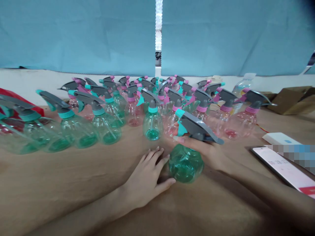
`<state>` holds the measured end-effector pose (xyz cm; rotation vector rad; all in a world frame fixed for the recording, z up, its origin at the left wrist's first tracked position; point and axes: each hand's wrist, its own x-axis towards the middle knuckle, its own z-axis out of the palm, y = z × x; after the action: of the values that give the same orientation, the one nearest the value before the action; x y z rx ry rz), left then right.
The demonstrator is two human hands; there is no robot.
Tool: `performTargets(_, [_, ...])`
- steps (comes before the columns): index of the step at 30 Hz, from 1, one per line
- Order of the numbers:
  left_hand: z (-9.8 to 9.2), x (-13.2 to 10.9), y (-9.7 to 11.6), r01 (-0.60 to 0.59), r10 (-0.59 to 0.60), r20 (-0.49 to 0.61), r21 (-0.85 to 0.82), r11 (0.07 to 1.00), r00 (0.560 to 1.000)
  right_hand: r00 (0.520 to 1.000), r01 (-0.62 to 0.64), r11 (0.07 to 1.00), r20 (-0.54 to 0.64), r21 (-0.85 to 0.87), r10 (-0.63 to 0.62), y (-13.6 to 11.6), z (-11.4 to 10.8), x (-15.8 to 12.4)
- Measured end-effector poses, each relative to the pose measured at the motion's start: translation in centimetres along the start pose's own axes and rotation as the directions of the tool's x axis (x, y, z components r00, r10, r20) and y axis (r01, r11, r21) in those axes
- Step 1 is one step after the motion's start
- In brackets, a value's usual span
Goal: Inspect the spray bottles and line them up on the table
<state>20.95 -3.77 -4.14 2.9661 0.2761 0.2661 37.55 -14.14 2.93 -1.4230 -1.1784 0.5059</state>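
A green see-through spray bottle with a grey and teal trigger head stands on the brown table in front of me. My right hand is wrapped round its neck just under the trigger head. My left hand lies flat on the table with fingers spread; its thumb and fingertips touch the bottle's lower left side.
Behind stand several green spray bottles on the left and pink ones on the right. A phone and a white box lie at right, a cardboard box farther back. A blue curtain hangs behind.
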Motion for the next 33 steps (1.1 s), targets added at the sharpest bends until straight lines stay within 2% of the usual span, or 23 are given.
performTargets(3, [-0.1, 0.1, 0.1, -0.001, 0.001, 0.011, -0.002, 1.0, 1.0, 0.997, -0.077, 0.994, -0.004, 0.082, 0.078, 0.3, -0.1, -0.1])
performTargets(6, [-0.2, 0.2, 0.1, 0.006, -0.006, 0.02, -0.005, 1.0, 1.0, 0.995, -0.1, 0.989, -0.011, 0.11, 0.102, 0.5, -0.2, -0.2])
performTargets(10, [-0.1, 0.1, 0.0, 0.015, -0.015, 0.01, -0.01, 1.0, 1.0, 0.998, -0.057, 0.987, -0.026, 0.15, 0.062, 0.6, -0.1, -0.1])
performTargets(14, [0.0, 0.1, -0.1, 0.005, -0.005, 0.005, -0.003, 1.0, 1.0, 0.998, -0.06, 0.988, 0.012, 0.139, 0.059, 0.6, -0.1, 0.0])
performTargets(22, [-0.1, 0.1, 0.0, 0.006, -0.006, 0.008, -0.011, 1.0, 1.0, 1.0, -0.008, 0.988, -0.022, 0.153, 0.011, 1.4, 0.1, -0.3])
performTargets(27, [-0.2, 0.1, 0.0, 0.005, -0.005, 0.016, -0.007, 1.0, 1.0, 0.999, 0.0, 0.995, -0.048, 0.101, 0.005, 2.1, -0.1, -0.4])
performTargets(33, [-0.4, 0.0, 0.1, 0.018, -0.017, 0.023, -0.034, 0.999, 1.0, 0.997, 0.07, 0.997, -0.043, 0.032, -0.069, 2.3, -0.2, -0.2])
